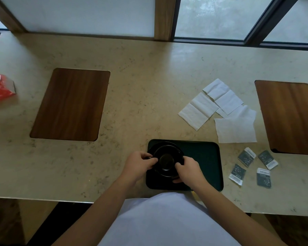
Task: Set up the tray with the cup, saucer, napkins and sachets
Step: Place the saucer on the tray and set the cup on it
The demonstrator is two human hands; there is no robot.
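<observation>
Gripping one cup (167,161) over one tray (203,153), four sachets (246,156) beside.

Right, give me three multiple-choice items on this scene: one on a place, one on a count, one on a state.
1. Where do the napkins lie?
A. on the tray
B. on the counter, beyond the tray's far right corner
C. on the left wooden inset

2. How many sachets are there?
A. two
B. four
C. six

3. What are both hands doing?
A. resting flat
B. holding the cup and saucer
C. folding a napkin

Answers:
1 B, they are spread on bare counter past the tray.
2 B, four lie right of the tray.
3 B, left hand and right hand grip the cup and saucer.
</observation>
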